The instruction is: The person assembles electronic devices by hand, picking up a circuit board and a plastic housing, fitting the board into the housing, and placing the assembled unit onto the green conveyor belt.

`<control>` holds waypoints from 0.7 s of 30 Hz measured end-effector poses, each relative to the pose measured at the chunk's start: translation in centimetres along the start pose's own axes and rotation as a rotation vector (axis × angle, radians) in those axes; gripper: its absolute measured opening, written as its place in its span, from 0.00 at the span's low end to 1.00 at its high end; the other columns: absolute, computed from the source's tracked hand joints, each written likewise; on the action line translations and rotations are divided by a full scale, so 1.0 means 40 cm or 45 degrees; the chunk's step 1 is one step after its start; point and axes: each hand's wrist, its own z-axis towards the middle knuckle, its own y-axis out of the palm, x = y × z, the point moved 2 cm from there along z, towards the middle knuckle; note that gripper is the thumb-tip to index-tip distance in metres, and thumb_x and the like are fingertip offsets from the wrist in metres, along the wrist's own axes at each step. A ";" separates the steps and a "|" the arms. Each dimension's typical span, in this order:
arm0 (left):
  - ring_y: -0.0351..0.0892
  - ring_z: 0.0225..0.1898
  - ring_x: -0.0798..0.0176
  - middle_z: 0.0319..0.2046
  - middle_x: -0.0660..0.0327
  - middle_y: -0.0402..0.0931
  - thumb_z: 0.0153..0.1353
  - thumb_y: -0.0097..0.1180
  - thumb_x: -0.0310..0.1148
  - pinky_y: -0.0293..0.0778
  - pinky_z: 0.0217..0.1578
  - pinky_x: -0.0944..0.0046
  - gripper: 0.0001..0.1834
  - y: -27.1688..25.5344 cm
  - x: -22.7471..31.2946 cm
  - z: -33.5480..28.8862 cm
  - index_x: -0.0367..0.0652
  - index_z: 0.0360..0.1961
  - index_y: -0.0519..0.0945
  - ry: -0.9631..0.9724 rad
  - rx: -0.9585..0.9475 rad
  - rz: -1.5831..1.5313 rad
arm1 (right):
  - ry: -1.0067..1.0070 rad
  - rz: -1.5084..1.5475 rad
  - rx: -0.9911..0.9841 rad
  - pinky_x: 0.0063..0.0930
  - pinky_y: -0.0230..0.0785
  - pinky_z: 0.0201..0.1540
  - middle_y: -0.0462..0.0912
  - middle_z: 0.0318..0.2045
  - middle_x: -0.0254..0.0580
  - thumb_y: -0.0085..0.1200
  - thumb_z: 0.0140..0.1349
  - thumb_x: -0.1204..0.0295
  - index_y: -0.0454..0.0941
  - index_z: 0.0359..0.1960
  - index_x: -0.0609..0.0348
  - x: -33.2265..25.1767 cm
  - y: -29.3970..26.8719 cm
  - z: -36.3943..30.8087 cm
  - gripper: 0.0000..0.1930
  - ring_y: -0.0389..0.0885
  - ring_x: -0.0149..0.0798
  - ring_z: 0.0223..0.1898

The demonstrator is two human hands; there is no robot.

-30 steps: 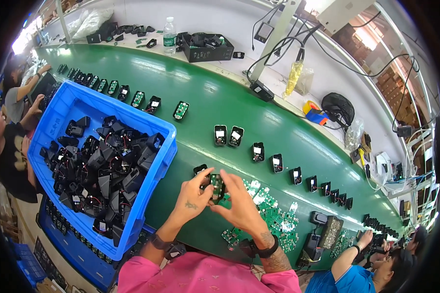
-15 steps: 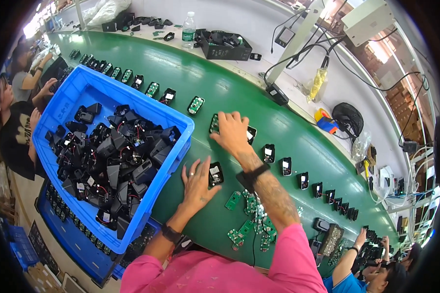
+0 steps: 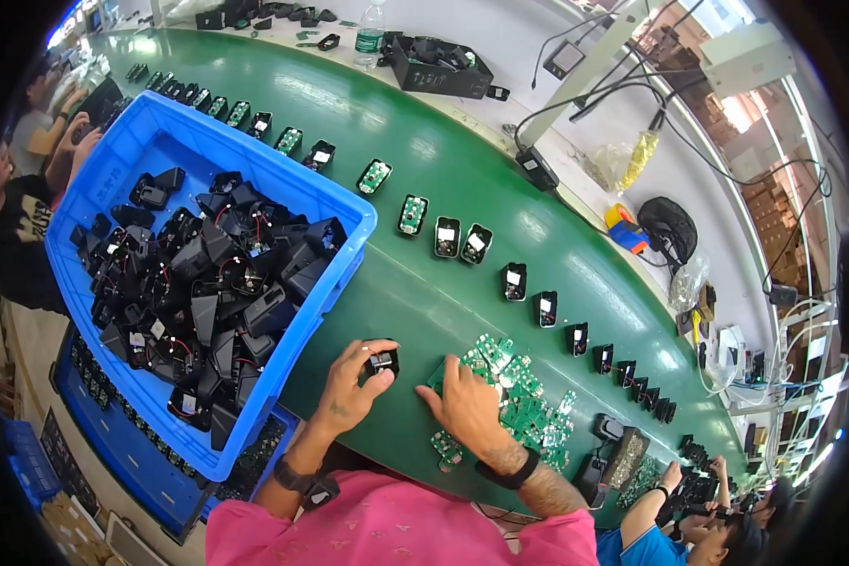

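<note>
My left hand (image 3: 347, 389) is closed round a small black plastic housing (image 3: 383, 364), held over the green worktop just right of the blue crate. My right hand (image 3: 464, 404) is at the left edge of a loose pile of green circuit boards (image 3: 528, 401). Its thumb and index finger are around a green circuit board (image 3: 437, 375), partly hidden by the fingers. Ahead of my hands, black housings stand in a long curved row. One housing with a green board in it (image 3: 412, 215) stands beside two housings showing white parts, the nearer one (image 3: 447, 237) and its neighbour (image 3: 476, 243).
A large blue crate (image 3: 357, 247) full of black housings with red wires stands at left. Along the far ledge are a water bottle (image 3: 370, 36), a black box of parts (image 3: 439, 71) and cables. Other people work at far left and lower right, near a black tray (image 3: 624, 460).
Both hands have drawn back from the row toward me. The left has lifted a black housing off the worktop; the right has left the row and reached the circuit board pile.
</note>
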 end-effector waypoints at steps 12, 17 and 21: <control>0.80 0.41 0.50 0.51 0.49 0.71 0.69 0.50 0.38 0.76 0.42 0.53 0.15 0.091 0.056 -0.079 0.37 0.37 0.80 0.057 -0.185 0.249 | 0.441 1.143 0.332 0.29 0.63 0.15 0.78 0.17 0.42 0.43 0.73 0.65 0.75 0.28 0.60 0.115 0.008 -0.059 0.16 0.73 0.36 0.13; 0.79 0.37 0.39 0.51 0.45 0.68 0.64 0.58 0.33 0.76 0.39 0.45 0.08 0.144 0.097 -0.076 0.40 0.40 0.80 0.067 -0.215 0.644 | 0.722 2.124 0.251 0.16 0.54 0.14 0.76 0.15 0.33 0.43 0.74 0.63 0.77 0.28 0.59 0.034 -0.058 -0.127 0.18 0.66 0.21 0.11; 0.80 0.37 0.40 0.50 0.47 0.69 0.61 0.59 0.30 0.76 0.39 0.46 0.08 0.168 0.108 -0.072 0.41 0.40 0.80 0.233 -0.302 0.658 | 0.615 1.716 0.309 0.24 0.60 0.18 0.77 0.14 0.34 0.44 0.74 0.64 0.76 0.26 0.61 0.016 -0.041 -0.150 0.19 0.70 0.25 0.14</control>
